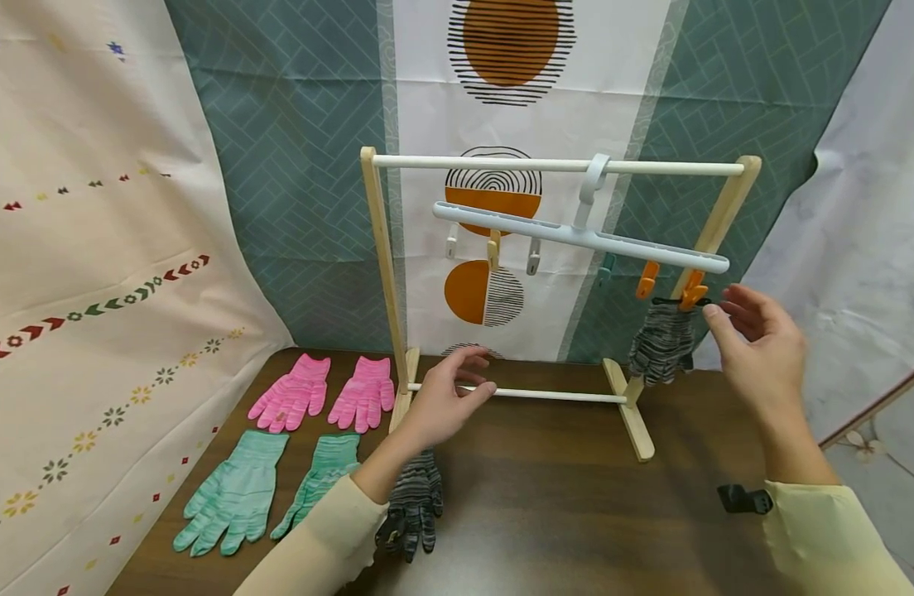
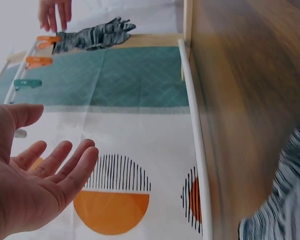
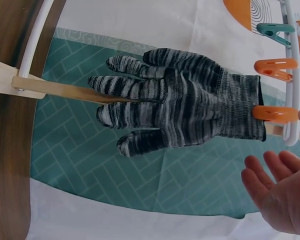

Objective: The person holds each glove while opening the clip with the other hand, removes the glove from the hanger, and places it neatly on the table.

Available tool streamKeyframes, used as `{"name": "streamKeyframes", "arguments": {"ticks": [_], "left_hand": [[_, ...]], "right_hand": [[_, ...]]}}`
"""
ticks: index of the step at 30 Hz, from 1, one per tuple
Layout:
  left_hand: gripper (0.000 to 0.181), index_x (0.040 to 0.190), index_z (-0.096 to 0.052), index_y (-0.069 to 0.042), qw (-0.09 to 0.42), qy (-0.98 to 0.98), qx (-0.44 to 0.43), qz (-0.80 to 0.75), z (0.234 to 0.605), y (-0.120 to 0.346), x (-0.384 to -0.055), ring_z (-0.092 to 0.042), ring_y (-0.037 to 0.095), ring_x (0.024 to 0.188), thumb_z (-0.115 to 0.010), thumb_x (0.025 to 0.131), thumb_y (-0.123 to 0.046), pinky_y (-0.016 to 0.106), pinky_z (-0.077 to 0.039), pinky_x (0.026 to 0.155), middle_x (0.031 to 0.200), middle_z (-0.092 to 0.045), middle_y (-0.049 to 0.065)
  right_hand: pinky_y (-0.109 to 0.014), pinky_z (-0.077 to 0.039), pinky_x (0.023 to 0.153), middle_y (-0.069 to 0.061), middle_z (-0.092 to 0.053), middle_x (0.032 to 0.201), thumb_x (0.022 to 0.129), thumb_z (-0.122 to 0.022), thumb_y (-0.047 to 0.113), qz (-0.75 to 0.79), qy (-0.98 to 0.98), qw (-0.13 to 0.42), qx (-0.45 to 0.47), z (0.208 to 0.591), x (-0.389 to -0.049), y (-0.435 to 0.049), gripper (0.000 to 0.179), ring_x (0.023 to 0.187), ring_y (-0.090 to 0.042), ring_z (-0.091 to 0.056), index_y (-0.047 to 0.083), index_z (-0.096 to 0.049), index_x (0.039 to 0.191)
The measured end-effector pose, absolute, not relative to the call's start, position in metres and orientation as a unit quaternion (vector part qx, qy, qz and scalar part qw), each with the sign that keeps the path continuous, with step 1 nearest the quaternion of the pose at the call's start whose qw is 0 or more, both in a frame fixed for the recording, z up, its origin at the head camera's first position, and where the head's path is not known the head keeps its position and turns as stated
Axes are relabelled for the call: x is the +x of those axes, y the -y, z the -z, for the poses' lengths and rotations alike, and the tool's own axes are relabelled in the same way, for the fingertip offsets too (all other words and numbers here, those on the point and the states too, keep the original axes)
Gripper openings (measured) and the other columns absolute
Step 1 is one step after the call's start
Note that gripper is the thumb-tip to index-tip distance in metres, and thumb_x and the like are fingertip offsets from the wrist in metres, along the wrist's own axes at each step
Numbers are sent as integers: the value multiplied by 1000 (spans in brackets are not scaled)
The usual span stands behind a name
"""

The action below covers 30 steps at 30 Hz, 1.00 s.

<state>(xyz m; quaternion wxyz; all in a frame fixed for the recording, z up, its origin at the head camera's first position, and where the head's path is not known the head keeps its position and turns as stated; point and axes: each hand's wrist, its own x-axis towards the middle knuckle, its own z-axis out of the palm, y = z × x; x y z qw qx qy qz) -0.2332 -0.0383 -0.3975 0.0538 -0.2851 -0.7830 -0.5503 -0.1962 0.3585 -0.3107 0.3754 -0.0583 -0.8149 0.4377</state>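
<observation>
My right hand [image 1: 758,348] is up by the end of the white peg hanger [image 1: 576,236]. Its fingers are loose and spread, and they hold nothing. It sits just beside the orange peg [image 1: 693,291] at the far right of the hanger. That peg pinches the cuff of a gray striped glove [image 1: 660,343]. The glove hangs down with its fingers pointing at the table. Another orange peg [image 1: 647,280] and a teal peg [image 1: 606,266] hang next to it with nothing in them.

The hanger hooks over the top bar of a small wooden rack [image 1: 386,273] that stands on the brown table [image 1: 561,497].

My left hand [image 1: 445,401] is low, in front of the rack's bottom bar. It is open too, with the fingers a bit bent, and it holds nothing. Just under my left arm lies the other gray striped glove [image 1: 412,505], flat on the table.

To the left lie two pink gloves [image 1: 326,393] side by side, and two green gloves [image 1: 266,488] nearer to me.
</observation>
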Motion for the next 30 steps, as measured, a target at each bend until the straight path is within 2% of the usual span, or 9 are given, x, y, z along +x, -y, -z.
{"name": "streamKeyframes", "arguments": {"ticks": [7,9,13,17,25,30], "left_hand": [[53,153,-53,-12,33,779,-296,552,393,22,-235,-68,21,115,-73,103,-16,43,-57,98,137,-64,7],[53,153,-53,-13,27,777,-296,555,394,18,-236,-68,21,115,-73,103,-16,45,-56,100,137,-63,6],[54,153,-53,-13,16,770,-301,562,396,12,-237,-68,21,115,-73,103,-16,47,-55,100,137,-63,7],[55,153,-52,-13,12,769,-303,562,397,7,-239,-68,20,115,-73,103,-17,43,-56,100,136,-63,6],[55,154,-51,-14,1,766,-307,564,396,-4,-241,-68,17,115,-73,104,-20,33,-56,97,137,-62,4],[56,156,-50,-15,-5,756,-310,577,394,-12,-243,-68,19,118,-72,104,-20,34,-56,99,141,-62,5]], "right_hand": [[-11,-48,97,-17,-63,142,105,-69,27,-439,828,348,-4,309,-209,-357,53,112,3,-60,4,-56,152],[-10,-47,95,-12,-65,138,106,-68,26,-444,828,343,9,309,-212,-356,53,111,3,-60,2,-55,152],[-8,-47,89,8,-67,122,105,-69,22,-470,814,341,18,308,-216,-355,50,105,2,-62,0,-58,149],[-8,-47,86,20,-66,111,105,-69,19,-490,803,339,23,308,-218,-353,46,101,3,-64,-2,-60,145],[-9,-47,85,26,-67,104,108,-65,22,-500,799,334,21,311,-220,-347,42,100,4,-63,-5,-63,139],[-10,-47,88,22,-72,106,109,-64,22,-518,789,328,48,312,-219,-342,38,104,1,-66,-3,-66,136]]}}
